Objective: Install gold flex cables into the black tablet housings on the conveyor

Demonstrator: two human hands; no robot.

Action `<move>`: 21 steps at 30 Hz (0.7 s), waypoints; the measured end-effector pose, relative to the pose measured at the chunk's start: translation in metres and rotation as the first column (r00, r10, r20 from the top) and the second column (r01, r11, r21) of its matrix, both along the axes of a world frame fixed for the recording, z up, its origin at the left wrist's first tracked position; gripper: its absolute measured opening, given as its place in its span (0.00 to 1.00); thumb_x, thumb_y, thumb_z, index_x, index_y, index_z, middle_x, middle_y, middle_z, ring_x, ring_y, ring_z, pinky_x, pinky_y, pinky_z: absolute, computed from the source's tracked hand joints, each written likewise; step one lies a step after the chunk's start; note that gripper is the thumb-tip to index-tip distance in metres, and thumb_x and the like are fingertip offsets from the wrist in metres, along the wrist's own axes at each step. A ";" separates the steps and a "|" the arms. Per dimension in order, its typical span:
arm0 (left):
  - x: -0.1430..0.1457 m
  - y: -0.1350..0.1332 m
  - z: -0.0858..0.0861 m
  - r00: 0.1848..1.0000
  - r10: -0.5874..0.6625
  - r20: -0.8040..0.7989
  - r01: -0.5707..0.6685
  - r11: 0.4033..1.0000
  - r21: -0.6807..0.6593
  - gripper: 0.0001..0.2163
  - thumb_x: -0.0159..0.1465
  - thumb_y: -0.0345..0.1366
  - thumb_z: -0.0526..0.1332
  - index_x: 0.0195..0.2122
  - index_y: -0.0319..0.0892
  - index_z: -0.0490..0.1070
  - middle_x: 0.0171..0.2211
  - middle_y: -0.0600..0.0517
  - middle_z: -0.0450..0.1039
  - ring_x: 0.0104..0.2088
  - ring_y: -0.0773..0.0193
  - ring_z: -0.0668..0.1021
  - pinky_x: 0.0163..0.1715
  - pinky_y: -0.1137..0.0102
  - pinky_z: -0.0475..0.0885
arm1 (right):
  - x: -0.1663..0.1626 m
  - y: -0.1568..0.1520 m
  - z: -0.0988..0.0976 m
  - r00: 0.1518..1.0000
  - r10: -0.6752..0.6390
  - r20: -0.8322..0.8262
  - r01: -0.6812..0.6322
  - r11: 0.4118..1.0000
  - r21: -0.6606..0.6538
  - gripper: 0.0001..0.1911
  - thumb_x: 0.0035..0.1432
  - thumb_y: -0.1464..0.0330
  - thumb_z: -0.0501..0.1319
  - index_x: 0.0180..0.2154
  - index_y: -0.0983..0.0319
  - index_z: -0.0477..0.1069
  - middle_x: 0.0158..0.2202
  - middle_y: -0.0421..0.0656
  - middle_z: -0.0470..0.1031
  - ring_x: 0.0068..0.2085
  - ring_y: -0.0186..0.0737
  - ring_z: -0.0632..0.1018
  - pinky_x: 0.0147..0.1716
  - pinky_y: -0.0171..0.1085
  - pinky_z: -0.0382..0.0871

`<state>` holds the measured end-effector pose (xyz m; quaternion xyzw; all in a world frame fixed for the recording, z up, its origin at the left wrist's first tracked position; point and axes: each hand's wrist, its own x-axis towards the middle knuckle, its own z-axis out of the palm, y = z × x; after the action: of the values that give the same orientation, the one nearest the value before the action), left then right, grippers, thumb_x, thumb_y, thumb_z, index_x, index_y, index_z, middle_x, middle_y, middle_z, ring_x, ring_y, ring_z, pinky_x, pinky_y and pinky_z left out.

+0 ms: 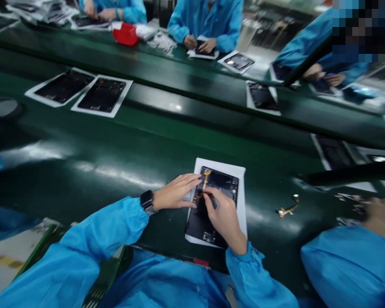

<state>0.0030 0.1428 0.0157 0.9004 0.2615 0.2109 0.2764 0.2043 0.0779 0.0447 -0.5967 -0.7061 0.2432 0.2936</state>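
Note:
A black tablet housing (222, 182) with exposed inner parts lies on a white sheet (241, 205) in front of me. An orange flex cable (206, 177) runs along its upper left part. My left hand (179, 191) is open, fingers stretched over the housing's left edge, steadying or touching it; which one I cannot tell. My right hand (223, 214) reaches across the housing, thumb and finger pinched on the lower end of the flex cable. Something small and dark shows under the right palm, too hidden to name.
A loose flex cable (288, 209) lies to the right, near a neighbour's blurred hand (383, 218). More tablet housings (104, 95) on sheets lie across the green bench (122, 145). Co-workers in blue sit opposite, beside a red container (125, 35). A dark bar (353, 172) crosses at right.

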 end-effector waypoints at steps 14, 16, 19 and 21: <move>0.099 0.109 0.023 0.893 0.132 -0.429 -0.106 0.991 0.084 0.07 0.64 0.37 0.61 0.39 0.40 0.72 0.36 0.47 0.74 0.40 0.55 0.76 0.41 0.66 0.69 | 0.172 -0.057 -0.044 0.757 -0.652 -0.030 0.644 0.738 0.200 0.23 0.61 0.50 0.58 0.40 0.64 0.71 0.19 0.34 0.61 0.20 0.37 0.66 0.22 0.34 0.62; 0.097 0.109 0.023 0.879 0.103 -0.465 -0.061 0.993 0.105 0.06 0.66 0.36 0.58 0.35 0.41 0.71 0.36 0.48 0.74 0.40 0.57 0.76 0.41 0.69 0.68 | 0.188 -0.059 -0.050 0.757 -0.650 0.064 0.615 0.742 0.268 0.25 0.63 0.48 0.55 0.42 0.65 0.72 0.21 0.36 0.65 0.21 0.38 0.68 0.22 0.35 0.63; 0.090 0.122 0.024 0.855 0.149 -0.497 -0.058 0.979 0.193 0.07 0.68 0.34 0.53 0.35 0.41 0.69 0.40 0.46 0.74 0.43 0.56 0.76 0.43 0.68 0.67 | 0.194 -0.055 -0.054 0.742 -0.659 0.121 0.602 0.735 0.311 0.26 0.65 0.49 0.52 0.39 0.64 0.74 0.24 0.41 0.69 0.24 0.40 0.72 0.25 0.36 0.65; 0.085 0.149 0.029 0.826 0.232 -0.513 -0.109 0.960 0.259 0.08 0.69 0.34 0.51 0.37 0.40 0.68 0.38 0.45 0.74 0.41 0.55 0.77 0.41 0.67 0.68 | 0.191 -0.052 -0.056 0.731 -0.668 0.139 0.611 0.731 0.303 0.24 0.67 0.50 0.51 0.37 0.62 0.74 0.25 0.42 0.71 0.25 0.41 0.74 0.25 0.36 0.65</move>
<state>0.0876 0.2921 0.0444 0.9208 0.3834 0.0009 0.0713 0.3950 0.0256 -0.0109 -0.7894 -0.5090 -0.0331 0.3417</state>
